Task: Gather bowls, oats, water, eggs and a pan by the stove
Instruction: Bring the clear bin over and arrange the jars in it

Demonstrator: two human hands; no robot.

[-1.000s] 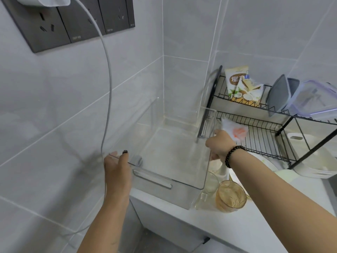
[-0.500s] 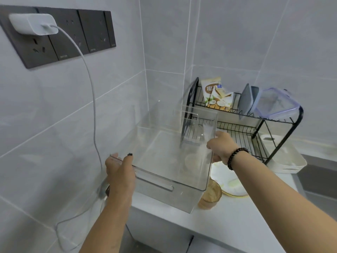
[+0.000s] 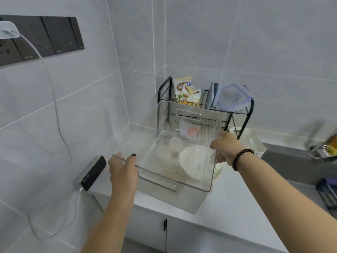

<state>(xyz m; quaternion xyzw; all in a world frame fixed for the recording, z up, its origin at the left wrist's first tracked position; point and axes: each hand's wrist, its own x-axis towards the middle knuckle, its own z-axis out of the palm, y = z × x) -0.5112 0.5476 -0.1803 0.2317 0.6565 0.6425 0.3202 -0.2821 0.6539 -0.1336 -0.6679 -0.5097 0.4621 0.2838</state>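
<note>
Your left hand (image 3: pixel 123 169) and right hand (image 3: pixel 225 149) each grip a rim of an empty clear bin (image 3: pixel 182 196), held above the counter (image 3: pixel 237 207). At twelve o'clock stands a dish rack (image 3: pixel 250 106); pushing forward could knock it or the bowls (image 3: pixel 193 157) seen beneath.

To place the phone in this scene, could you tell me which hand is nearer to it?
Left. The left hand grips the clear bin beside the phone; the right hand holds its far side.

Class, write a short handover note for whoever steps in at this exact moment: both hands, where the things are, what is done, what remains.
Left hand grips the near rim of the clear plastic bin; right hand grips its right wall. The bin appears held above the counter. Bowls show through it, on the counter behind. Dish rack stands in the corner.
Done: nothing visibly gathered.
Left: bowls, oats, water, eggs, pan; no stove in view.
</note>
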